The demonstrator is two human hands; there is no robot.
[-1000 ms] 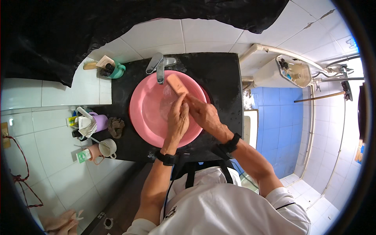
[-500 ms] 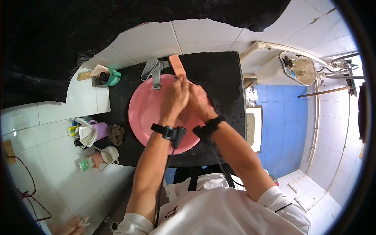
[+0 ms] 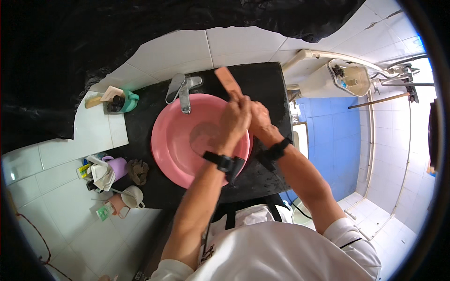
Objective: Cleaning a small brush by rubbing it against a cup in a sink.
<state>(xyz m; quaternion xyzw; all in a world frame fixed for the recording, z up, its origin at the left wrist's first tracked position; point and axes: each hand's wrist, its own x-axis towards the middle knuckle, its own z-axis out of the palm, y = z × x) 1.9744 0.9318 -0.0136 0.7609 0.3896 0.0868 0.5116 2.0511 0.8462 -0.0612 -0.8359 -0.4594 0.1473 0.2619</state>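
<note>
A flat, oblong, salmon-coloured piece (image 3: 227, 79) with straight sides points away from me, just right of the tap; I cannot make out its kind. My left hand (image 3: 236, 119) is closed around its near end. Close against it, my right hand (image 3: 261, 121) is curled at the same end; its fingertips are partly hidden, so what it grips is unclear. Both hands are over the right rim of a pink basin (image 3: 161, 145). Inside the basin is a shallow, clear-looking pool with a darker round patch. A chrome tap (image 3: 184, 96) reaches over the basin's far rim.
The basin stands on a black counter (image 3: 269, 89). At the left are a green mug (image 3: 131, 100), a brush (image 3: 93, 102), a purple mug (image 3: 118, 165), a brown cloth (image 3: 138, 172) and a white cup (image 3: 133, 196). A white cistern (image 3: 323, 84) hangs beyond the right edge.
Both hands and the salmon-coloured piece have moved right, away from the basin's middle. The piece is tilted more to the left at its far end. The view has shifted slightly.
</note>
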